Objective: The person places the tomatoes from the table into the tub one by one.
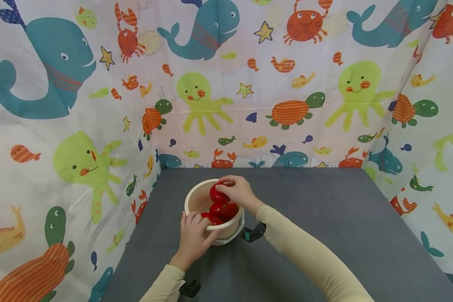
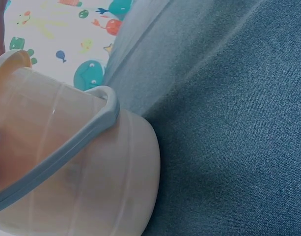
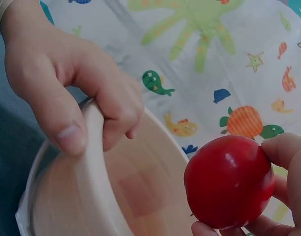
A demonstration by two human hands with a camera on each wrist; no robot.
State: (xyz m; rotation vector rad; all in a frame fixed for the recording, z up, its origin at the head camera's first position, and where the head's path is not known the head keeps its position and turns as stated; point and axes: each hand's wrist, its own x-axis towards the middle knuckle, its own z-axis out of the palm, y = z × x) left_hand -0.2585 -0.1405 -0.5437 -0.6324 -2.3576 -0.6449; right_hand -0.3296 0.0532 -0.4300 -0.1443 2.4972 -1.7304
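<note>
A cream bucket (image 1: 229, 230) with a grey handle (image 2: 67, 147) stands on the dark table. My left hand (image 1: 193, 237) grips its near-left rim, thumb outside and fingers curled over the edge, as the right wrist view shows. Above the far-right part of the opening, my right hand (image 1: 242, 193) holds a smooth red tomato (image 3: 229, 182) between thumb and fingers. More red tomatoes (image 1: 226, 212) lie inside the bucket, partly covered by the held one and by the left fingers. In the left wrist view, the bucket's side fills the left, with only a sliver of hand showing.
The dark grey tabletop (image 1: 309, 218) spreads around the bucket. Curtains (image 1: 219, 96) printed with sea animals hang behind it and along both sides. Each wrist wears a dark band (image 1: 253, 232).
</note>
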